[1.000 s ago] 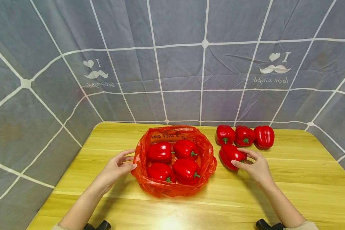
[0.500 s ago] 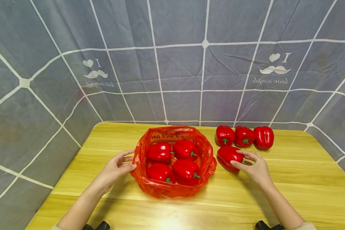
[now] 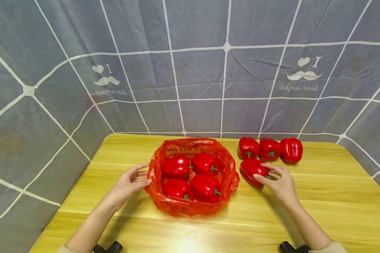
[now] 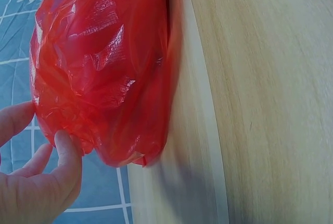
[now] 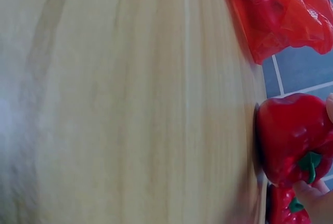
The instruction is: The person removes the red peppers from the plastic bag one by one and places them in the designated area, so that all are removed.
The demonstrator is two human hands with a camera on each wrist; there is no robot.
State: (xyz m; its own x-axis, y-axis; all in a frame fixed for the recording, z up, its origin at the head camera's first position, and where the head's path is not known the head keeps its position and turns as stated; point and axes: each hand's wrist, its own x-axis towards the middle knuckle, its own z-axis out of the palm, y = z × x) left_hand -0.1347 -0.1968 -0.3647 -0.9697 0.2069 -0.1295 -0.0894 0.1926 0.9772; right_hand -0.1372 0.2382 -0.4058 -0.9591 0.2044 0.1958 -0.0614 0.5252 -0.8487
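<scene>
A red plastic bag (image 3: 190, 209) stands with its mouth spread wide, several red bell peppers (image 3: 204, 186) inside. My left hand (image 3: 130, 182) holds the bag's left rim between thumb and fingers; in the left wrist view, the thumb (image 4: 66, 151) lies against the crinkled plastic. To the right of the bag, my right hand (image 3: 282, 182) grips a loose bell pepper (image 3: 251, 171) by its stem end. In the right wrist view that bell pepper (image 5: 291, 133) shows its green stem beside the fingertips, apart from the bag.
Three more bell peppers (image 3: 270, 149) lie in a row behind the gripped one, near the back edge of the wooden table (image 3: 329, 196). A grey curtain with white lines (image 3: 199, 73) hangs behind and at the sides.
The bell pepper at my right hand has turned a little and shifted slightly left on the table. My left hand and the bag look unchanged.
</scene>
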